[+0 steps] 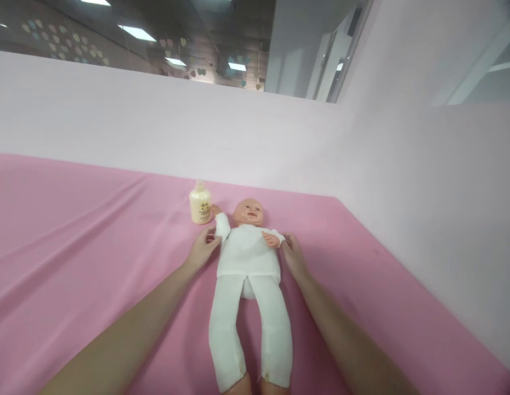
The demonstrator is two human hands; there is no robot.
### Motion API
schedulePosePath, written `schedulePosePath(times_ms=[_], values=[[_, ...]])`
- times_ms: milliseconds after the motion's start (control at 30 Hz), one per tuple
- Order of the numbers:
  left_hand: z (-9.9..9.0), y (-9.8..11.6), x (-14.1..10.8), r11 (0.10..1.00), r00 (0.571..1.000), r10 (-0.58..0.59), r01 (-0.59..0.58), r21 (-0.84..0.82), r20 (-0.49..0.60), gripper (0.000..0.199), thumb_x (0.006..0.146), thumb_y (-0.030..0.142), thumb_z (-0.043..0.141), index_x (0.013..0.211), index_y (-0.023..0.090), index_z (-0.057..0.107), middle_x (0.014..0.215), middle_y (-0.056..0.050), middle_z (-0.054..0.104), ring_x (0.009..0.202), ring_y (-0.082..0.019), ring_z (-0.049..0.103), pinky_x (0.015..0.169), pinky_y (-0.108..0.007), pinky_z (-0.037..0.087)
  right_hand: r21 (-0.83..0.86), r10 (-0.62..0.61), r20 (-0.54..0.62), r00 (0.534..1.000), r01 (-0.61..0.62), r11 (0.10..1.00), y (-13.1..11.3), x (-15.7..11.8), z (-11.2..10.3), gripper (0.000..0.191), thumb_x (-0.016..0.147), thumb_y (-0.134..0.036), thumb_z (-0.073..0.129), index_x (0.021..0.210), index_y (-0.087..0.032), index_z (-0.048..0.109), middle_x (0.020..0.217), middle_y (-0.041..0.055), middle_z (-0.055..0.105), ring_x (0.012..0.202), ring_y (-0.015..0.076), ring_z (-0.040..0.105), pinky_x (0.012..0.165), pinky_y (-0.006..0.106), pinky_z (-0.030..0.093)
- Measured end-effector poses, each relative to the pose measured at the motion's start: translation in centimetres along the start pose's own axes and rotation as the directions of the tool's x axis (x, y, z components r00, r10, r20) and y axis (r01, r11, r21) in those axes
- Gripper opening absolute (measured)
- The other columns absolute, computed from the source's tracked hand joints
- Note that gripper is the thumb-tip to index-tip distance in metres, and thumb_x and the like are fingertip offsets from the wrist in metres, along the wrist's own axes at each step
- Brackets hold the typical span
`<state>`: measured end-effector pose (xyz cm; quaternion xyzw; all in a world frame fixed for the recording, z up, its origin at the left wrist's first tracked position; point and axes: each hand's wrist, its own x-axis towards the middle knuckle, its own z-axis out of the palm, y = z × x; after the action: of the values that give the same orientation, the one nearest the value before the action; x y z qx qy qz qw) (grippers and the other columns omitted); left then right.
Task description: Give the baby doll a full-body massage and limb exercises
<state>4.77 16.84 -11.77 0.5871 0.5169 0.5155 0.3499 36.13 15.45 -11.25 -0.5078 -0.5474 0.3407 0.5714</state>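
Observation:
A baby doll (249, 249) with white cloth arms, body and legs lies face up on the pink sheet, its feet toward me. My left hand (203, 247) is at the doll's bent arm on the left, with thumb and fingers curled against the white sleeve near the elbow. On the other side, my right hand (294, 253) pinches the sleeve of the arm folded over the chest. Some of its fingertips are hidden by the sleeve. Just beyond my left hand stands a cream-coloured pump bottle (200, 205) with dark print, close to the doll's raised hand.
The pink sheet (94, 236) covers the whole surface and has long creases on the left. A white wall (164, 126) rises behind it, with a window (176, 44) above. Another white wall (436, 181) borders the right side.

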Motion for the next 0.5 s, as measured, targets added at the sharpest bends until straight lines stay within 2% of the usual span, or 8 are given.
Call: schedulePosePath(times_ms=[333,500], values=[[-0.14,-0.38,0.25,1.000,0.999,-0.007,0.006,0.003,0.054,0.058,0.082,0.047,0.066,0.134,0.021,0.061,0.132,-0.011,0.066,0.104,-0.026,0.065,0.094,-0.042,0.050,-0.063,-0.004,-0.017,1.000,0.003,0.998,-0.75,-0.27,-0.11,0.021,0.086,-0.044,0.056,0.090,-0.024,0.061,0.094,0.0020,0.069,0.089,0.0217,0.062,0.082,0.034,0.049],[-0.15,-0.29,0.17,1.000,0.998,-0.004,0.004,0.003,0.056,0.059,0.083,0.047,0.066,0.135,0.021,0.061,0.132,-0.011,0.066,0.104,-0.026,0.064,0.096,-0.044,0.049,-0.063,-0.005,-0.018,1.000,0.003,0.998,-0.67,-0.23,-0.09,0.024,0.086,-0.047,0.056,0.092,-0.024,0.061,0.096,0.0030,0.068,0.090,0.0219,0.063,0.082,0.035,0.048]])
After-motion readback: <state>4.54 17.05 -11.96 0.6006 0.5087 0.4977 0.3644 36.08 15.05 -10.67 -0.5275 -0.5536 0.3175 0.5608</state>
